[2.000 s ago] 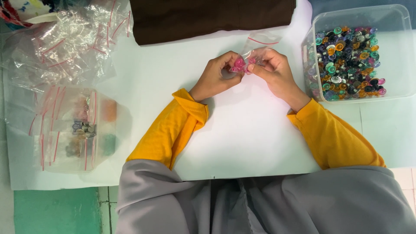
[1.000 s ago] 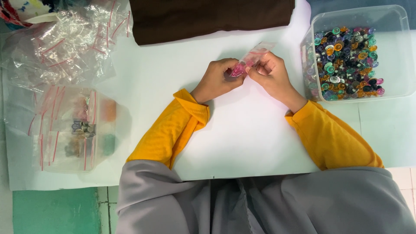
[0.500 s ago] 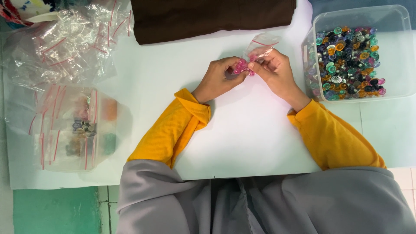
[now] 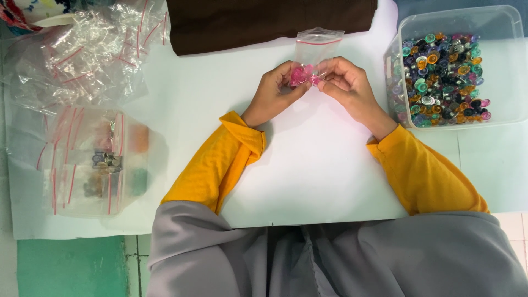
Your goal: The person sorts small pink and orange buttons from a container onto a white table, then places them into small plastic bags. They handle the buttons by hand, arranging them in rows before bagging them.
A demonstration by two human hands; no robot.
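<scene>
A: What is crowding the hands right now?

B: Just to the right of the right hand (image 4: 347,87), a clear plastic tub (image 4: 510,66) of coloured coils is walling off that side. Straight ahead of both hands, a dark brown cloth (image 4: 264,22) is lying across the far edge of the worktop (image 4: 319,176), with the small zip bag (image 4: 314,47) standing up between.

A: And to the left?

B: A bare strip is lying open just left of the left hand (image 4: 275,91). Farther left, a heap of empty zip bags (image 4: 82,52) and a clear box of filled bags (image 4: 93,162) are blocking the way.

A: Toward the body?

B: White worktop is stretching free between the yellow sleeves (image 4: 220,162).
</scene>
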